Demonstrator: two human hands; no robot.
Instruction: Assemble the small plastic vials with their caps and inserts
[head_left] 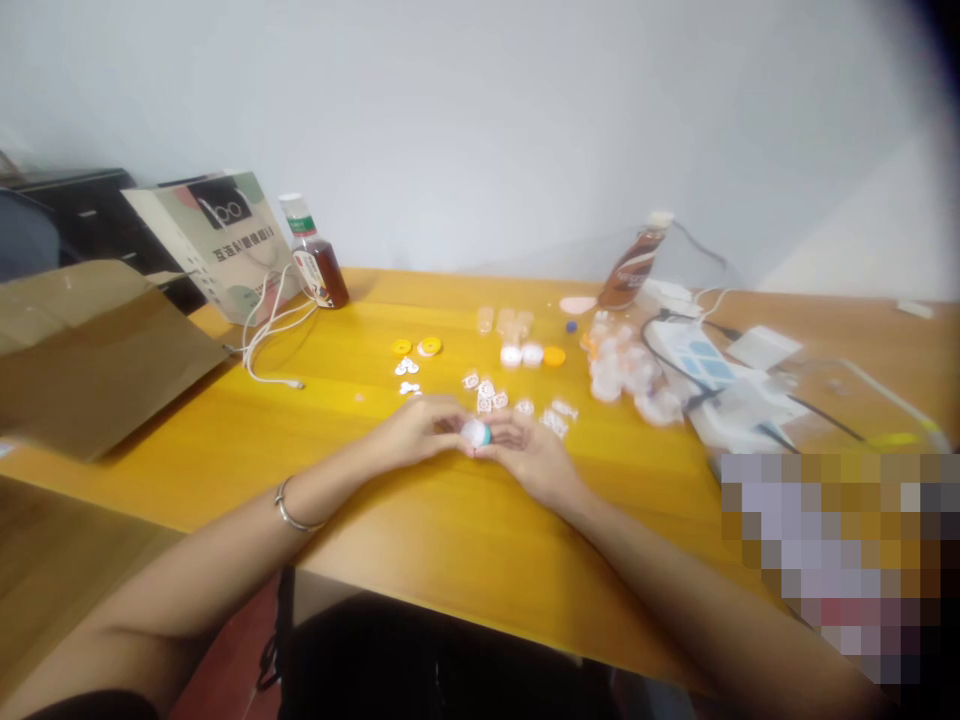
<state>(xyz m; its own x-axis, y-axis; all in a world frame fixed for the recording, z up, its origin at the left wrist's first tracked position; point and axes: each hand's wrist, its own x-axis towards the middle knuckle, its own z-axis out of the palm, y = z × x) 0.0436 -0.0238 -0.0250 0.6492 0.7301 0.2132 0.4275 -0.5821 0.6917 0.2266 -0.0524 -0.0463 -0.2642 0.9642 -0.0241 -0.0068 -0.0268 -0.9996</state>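
Between my two hands, just above the table (pixel 360 510), is a small round white piece with a teal rim (pixel 475 433). Fingertips of my left hand (pixel 421 430) grip it from the left. My right hand (pixel 534 455) closes on it from the other side. Blur hides the piece's exact kind. Right beyond my fingers lie several small white patterned pieces (pixel 486 393). Farther left are two yellow discs (pixel 402 347) and small white three-lobed pieces (pixel 406 367). Behind them stand white round caps (pixel 521 355), an orange cap (pixel 554 356) and clear little cups (pixel 514 322).
A bagged heap of clear and orange parts (pixel 622 365) lies right, beside a white power strip (pixel 697 370) with cables. Two brown drink bottles (pixel 319 262) (pixel 634 265) stand at the back. A paper bag (pixel 240 250), brown cardboard (pixel 112 350) and white cable (pixel 259 345) are left.
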